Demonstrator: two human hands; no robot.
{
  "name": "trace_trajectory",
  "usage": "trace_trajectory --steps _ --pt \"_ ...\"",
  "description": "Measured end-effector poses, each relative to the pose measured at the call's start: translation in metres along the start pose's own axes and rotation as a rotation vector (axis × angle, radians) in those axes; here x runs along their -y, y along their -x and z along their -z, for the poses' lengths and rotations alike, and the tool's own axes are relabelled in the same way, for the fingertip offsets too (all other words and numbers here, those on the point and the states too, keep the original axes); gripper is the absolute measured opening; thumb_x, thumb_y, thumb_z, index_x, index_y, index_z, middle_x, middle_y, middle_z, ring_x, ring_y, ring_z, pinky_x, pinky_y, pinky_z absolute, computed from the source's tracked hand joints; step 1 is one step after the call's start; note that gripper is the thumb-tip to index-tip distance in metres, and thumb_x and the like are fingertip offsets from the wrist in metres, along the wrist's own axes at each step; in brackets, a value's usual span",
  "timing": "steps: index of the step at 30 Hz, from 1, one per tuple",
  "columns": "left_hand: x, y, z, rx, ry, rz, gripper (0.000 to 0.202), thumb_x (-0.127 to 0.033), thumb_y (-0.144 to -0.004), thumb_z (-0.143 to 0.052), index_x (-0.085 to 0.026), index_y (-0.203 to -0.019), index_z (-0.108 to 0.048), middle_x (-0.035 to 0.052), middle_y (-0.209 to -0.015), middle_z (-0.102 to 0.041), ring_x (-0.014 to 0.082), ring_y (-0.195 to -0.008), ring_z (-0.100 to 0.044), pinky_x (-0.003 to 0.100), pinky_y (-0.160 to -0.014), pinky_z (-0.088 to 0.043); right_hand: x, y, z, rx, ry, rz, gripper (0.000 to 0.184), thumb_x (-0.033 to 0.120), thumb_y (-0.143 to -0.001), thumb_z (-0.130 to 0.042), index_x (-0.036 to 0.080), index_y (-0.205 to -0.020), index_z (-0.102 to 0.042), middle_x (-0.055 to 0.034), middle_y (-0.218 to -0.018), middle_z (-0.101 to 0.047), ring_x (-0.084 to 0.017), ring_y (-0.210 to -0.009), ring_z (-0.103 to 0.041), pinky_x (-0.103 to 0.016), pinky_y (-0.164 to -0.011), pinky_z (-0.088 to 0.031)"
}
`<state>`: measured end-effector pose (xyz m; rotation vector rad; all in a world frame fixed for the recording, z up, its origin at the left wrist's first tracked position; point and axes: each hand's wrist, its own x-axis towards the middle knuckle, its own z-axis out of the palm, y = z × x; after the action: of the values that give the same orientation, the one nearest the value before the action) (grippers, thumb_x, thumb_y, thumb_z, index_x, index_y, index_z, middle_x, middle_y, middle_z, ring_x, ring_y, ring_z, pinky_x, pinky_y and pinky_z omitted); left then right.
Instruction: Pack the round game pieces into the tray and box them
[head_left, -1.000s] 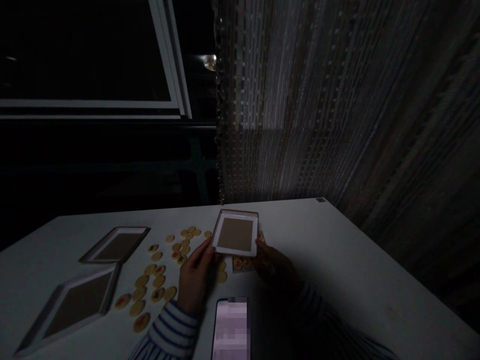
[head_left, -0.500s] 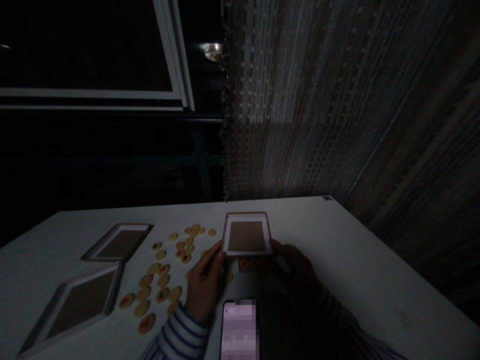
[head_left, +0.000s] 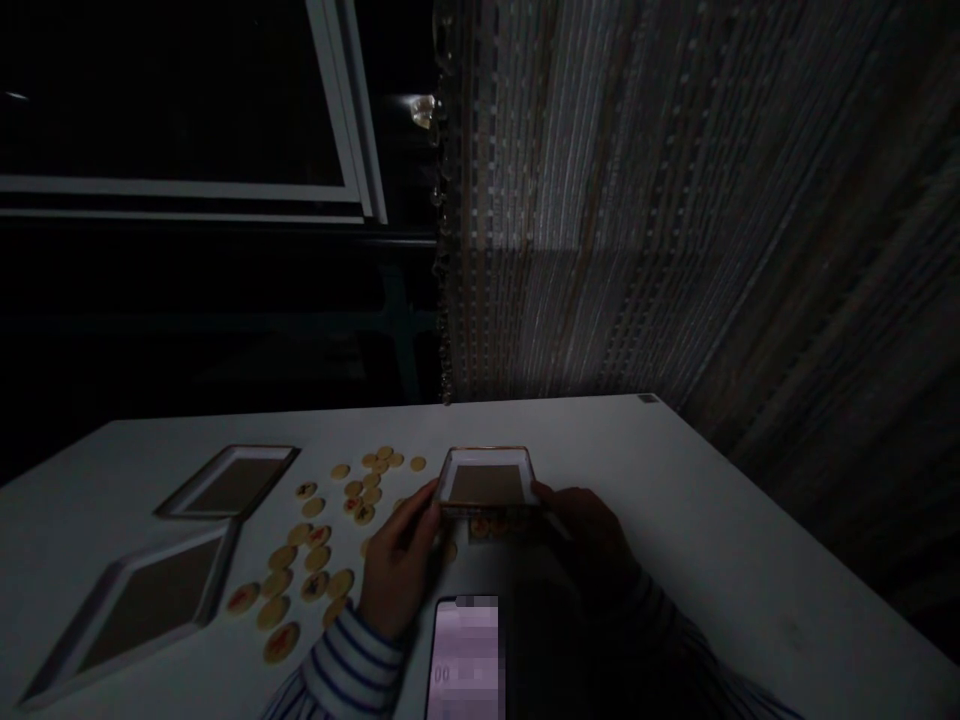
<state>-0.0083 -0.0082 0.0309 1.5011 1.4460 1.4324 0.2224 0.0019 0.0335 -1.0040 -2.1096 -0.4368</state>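
Observation:
A shallow rectangular box half (head_left: 487, 484), white inside with a brown bottom, is held between my two hands above the table. My left hand (head_left: 396, 570) pinches its near left corner, thumb facing me. The fingers of my right hand (head_left: 589, 535) close on its near right corner; that hand is dark and partly in shadow. Just below the box's near edge shows a short row of round Chinese chess pieces (head_left: 480, 526), mostly hidden by the box. Many loose Chinese chess pieces (head_left: 316, 586) lie left of my left hand, some with red or dark characters.
Two similar shallow boxes, one farther back (head_left: 232, 484) and one nearer (head_left: 150, 605), lie on the left of the white table (head_left: 675, 560). A lit phone (head_left: 463, 660) lies in front of me. Behind hangs a string curtain (head_left: 570, 200) beside a window frame (head_left: 345, 110).
The box has tilted flatter and its far edge has come down, with both hands still on it. The whole view has shifted slightly; the loose pieces look unmoved on the table.

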Motion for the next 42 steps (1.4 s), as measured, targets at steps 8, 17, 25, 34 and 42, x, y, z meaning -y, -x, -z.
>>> trace_trajectory --steps 8,17,25,34,42 --pt "0.003 0.001 0.003 0.009 -0.102 -0.182 0.04 -0.035 -0.076 -0.054 -0.022 -0.114 -0.052 0.0052 -0.112 -0.057 0.0188 -0.102 -0.052 0.036 -0.091 -0.041 0.003 -0.002 0.003 -0.016 0.008 -0.027 0.03 0.024 -0.087 -0.038 0.017 -0.114 -0.048 -0.0043 -0.071 -0.062 -0.014 -0.061 -0.054 -0.025 -0.056 -0.041" --pt "0.003 0.0 0.003 -0.051 -0.172 -0.327 0.037 -0.03 -0.076 -0.055 -0.025 -0.113 -0.052 0.0028 -0.115 -0.055 0.0169 -0.11 -0.048 0.033 -0.096 -0.038 0.003 0.0 0.005 0.007 -0.067 -0.057 0.032 0.022 -0.086 -0.039 0.017 -0.116 -0.047 -0.005 -0.071 -0.061 -0.016 -0.062 -0.053 -0.026 -0.056 -0.043" --pt "-0.001 0.004 0.006 -0.066 -0.177 -0.348 0.04 -0.028 -0.077 -0.054 -0.025 -0.117 -0.049 0.0027 -0.122 -0.052 0.0171 -0.115 -0.044 0.033 -0.1 -0.034 0.006 -0.002 0.005 0.006 -0.086 -0.087 0.027 0.026 -0.087 -0.038 0.017 -0.109 -0.052 -0.0057 -0.072 -0.062 -0.015 -0.065 -0.055 -0.027 -0.059 -0.045" --pt "-0.001 0.002 0.007 -0.095 -0.213 -0.319 0.034 -0.031 -0.077 -0.054 -0.022 -0.11 -0.055 0.0043 -0.112 -0.058 0.0191 -0.107 -0.051 0.034 -0.093 -0.041 0.01 -0.006 0.01 0.021 -0.106 -0.125 0.028 0.031 -0.089 -0.033 0.018 -0.1 -0.056 -0.0049 -0.07 -0.061 -0.014 -0.064 -0.055 -0.025 -0.057 -0.045" --pt "-0.001 0.002 0.008 -0.107 -0.19 -0.336 0.03 -0.031 -0.076 -0.055 -0.019 -0.104 -0.058 0.005 -0.105 -0.061 0.0179 -0.1 -0.055 0.032 -0.089 -0.044 0.012 -0.003 0.007 -0.01 -0.146 -0.153 0.024 0.028 -0.087 -0.039 0.019 -0.102 -0.055 -0.0035 -0.067 -0.06 -0.015 -0.065 -0.055 -0.026 -0.058 -0.045"
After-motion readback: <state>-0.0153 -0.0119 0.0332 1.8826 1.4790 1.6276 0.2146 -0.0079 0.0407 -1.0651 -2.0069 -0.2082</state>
